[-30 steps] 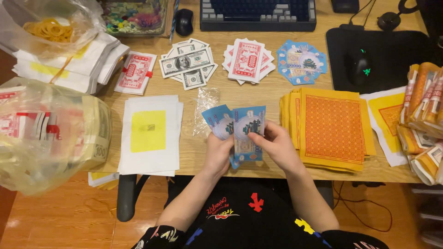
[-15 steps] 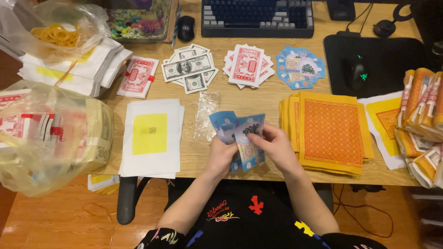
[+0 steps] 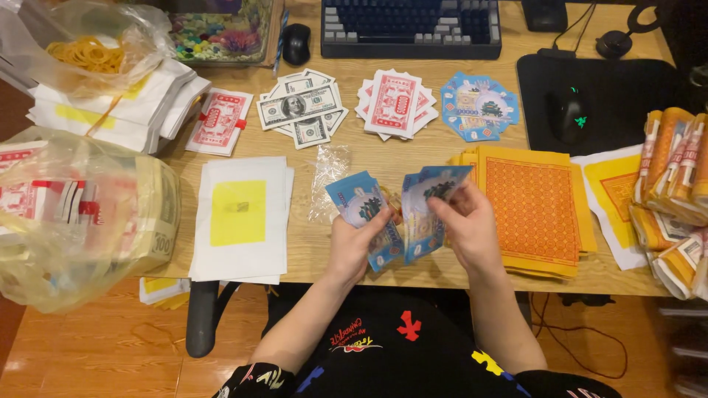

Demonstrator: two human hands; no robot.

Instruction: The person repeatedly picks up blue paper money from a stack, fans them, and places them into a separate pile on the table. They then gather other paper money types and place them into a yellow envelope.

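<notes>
Hands (image 3: 413, 232) fan blue paper notes (image 3: 394, 210) — seemingly above desk edge (image 3: 310, 274).

Lower half of the blue notes (image 3: 369, 210) behind the hands (image 3: 413, 239); bundled paper stacks (image 3: 682, 191) cut off at right.

**Camera setup: single head view**

One camera, worn on the person's head, looks steeply down and forward over the wooden desk (image 3: 346, 258). Near range: forearms enter from the bottom edge, keyboard (image 3: 411, 28) sits at the top edge. Floor shows below the desk front. No second view, so no overlap.
</notes>
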